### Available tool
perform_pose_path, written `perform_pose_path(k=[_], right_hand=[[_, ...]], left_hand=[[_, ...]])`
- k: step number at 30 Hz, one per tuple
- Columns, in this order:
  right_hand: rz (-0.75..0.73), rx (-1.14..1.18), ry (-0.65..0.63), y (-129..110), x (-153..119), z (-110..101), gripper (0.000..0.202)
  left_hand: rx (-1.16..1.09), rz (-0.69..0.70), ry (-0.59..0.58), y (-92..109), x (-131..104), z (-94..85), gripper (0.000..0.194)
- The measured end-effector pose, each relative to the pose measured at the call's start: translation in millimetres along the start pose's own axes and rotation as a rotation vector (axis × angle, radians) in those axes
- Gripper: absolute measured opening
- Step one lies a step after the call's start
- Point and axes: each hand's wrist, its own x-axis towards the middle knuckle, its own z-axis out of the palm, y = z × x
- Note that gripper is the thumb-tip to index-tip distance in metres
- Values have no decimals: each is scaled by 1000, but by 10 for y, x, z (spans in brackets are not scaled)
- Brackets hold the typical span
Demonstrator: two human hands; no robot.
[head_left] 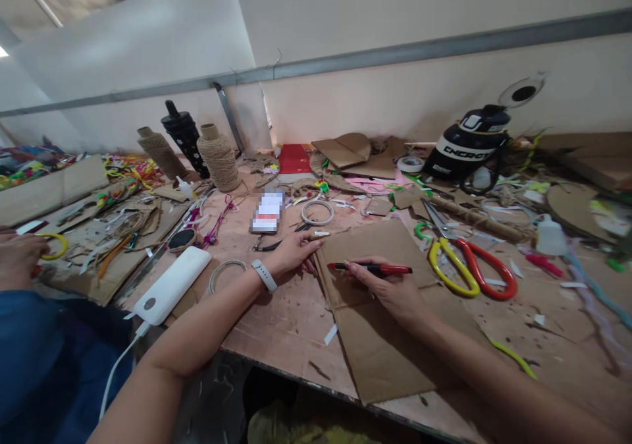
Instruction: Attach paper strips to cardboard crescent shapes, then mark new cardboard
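A flat piece of brown cardboard [390, 338] lies on the table in front of me, reaching its front edge. My right hand [382, 282] holds a red and black marker [397, 269] over the cardboard, the pen tilted nearly level and pointing left. My left hand [296, 253], with a pale watch band at its wrist, rests at the cardboard's upper left edge. Its fingers lie along that edge, and the fingertips are partly hidden. Just beyond the left hand is a roll of tape [317, 213].
Large scissors [469, 259] with yellow and red handles lie right of the cardboard. A phone [267, 212], a white power bank [172, 286], twine spools [218, 157] and a black bottle [467, 147] stand or lie around. Another person's hand [20, 256] is at the far left.
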Motion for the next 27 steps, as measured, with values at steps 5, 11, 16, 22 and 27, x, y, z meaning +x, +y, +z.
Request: perform_pose_path(k=[5,11,16,22,27], right_hand=[[-4,-11,-49,63,6,-5,41],[6,28,4,12,50,7,43],[-26,71,112,-16,161,-32,47],[-70,64,115,-5,148,-29,44],[-87,-2,138,-17,181,-47,46]], left_hand=[[70,-47,20,6,25,-5,39],[63,-67,15,20,24,0,39],[61,-58,4,2,32,-6,39],[37,-41,-19,-4,34,-7,36],[19,-29,-4,-44,46,2,35]])
